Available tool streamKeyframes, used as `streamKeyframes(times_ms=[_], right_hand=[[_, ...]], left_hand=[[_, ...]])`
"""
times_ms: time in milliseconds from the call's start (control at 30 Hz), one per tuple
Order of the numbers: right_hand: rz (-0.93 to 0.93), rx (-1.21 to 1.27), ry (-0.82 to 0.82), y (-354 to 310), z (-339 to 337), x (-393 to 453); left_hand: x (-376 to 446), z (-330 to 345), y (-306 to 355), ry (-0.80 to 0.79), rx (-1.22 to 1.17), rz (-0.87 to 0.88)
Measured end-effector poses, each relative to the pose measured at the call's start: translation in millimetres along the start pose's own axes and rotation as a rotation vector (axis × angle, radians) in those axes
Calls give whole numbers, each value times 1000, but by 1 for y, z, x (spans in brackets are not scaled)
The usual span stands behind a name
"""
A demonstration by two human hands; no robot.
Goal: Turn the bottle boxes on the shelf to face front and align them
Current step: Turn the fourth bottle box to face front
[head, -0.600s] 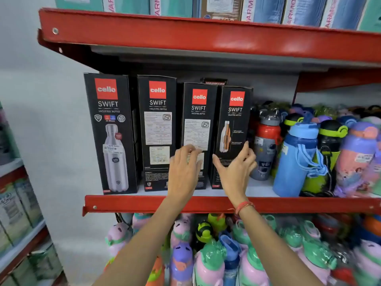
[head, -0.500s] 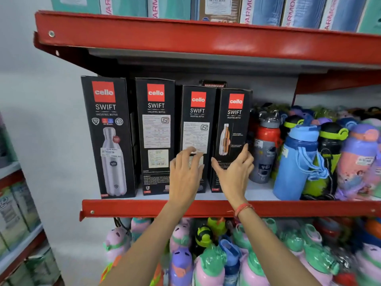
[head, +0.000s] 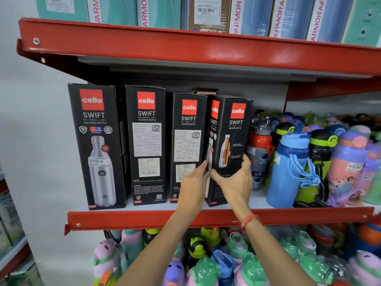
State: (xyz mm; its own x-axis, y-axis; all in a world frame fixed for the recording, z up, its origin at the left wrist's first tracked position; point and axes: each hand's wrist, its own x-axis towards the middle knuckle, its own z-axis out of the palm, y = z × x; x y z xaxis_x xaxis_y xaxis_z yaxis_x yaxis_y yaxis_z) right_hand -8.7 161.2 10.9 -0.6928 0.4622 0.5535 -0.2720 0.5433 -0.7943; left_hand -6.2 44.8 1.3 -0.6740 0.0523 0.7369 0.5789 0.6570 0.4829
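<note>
Both hands clamp the fourth box (head: 228, 145): left hand (head: 193, 182) on its left edge, right hand (head: 237, 182) across the front. Mid-turn, box could tip or knock the red bottle (head: 259, 145) beside it.

Four tall black bottle boxes stand upright in a row at the left end of the red-edged shelf (head: 206, 218), near its front edge. The leftmost box (head: 97, 146) shows its front with a steel bottle picture. The second box (head: 146, 144) and third box (head: 186, 141) show printed label panels. The fourth box (head: 228, 145) is turned at an angle, one corner forward, showing two faces.
</note>
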Motion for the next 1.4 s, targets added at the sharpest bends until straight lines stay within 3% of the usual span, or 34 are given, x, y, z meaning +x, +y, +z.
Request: streamKeyframes(times_ms=[300,567,833,967,1167,1400], right_hand=[[-90,133,-59,-16,-47,15],[-165,300,-456,-19,-88,26],[-108,372,-640,-20,-94,47],[-55,298,-593,-4,-83,63],[-18,262,-575,17,-59,83],[-59,199,-590,26,-45,88]], left_hand=[[15,-8,28,-42,-303,-199],[21,-55,33,-359,-651,-154],[23,-23,50,-154,-442,-133],[34,3,49,-130,-290,-234],[45,27,39,-128,-279,-337],[43,34,25,-131,-286,-315]])
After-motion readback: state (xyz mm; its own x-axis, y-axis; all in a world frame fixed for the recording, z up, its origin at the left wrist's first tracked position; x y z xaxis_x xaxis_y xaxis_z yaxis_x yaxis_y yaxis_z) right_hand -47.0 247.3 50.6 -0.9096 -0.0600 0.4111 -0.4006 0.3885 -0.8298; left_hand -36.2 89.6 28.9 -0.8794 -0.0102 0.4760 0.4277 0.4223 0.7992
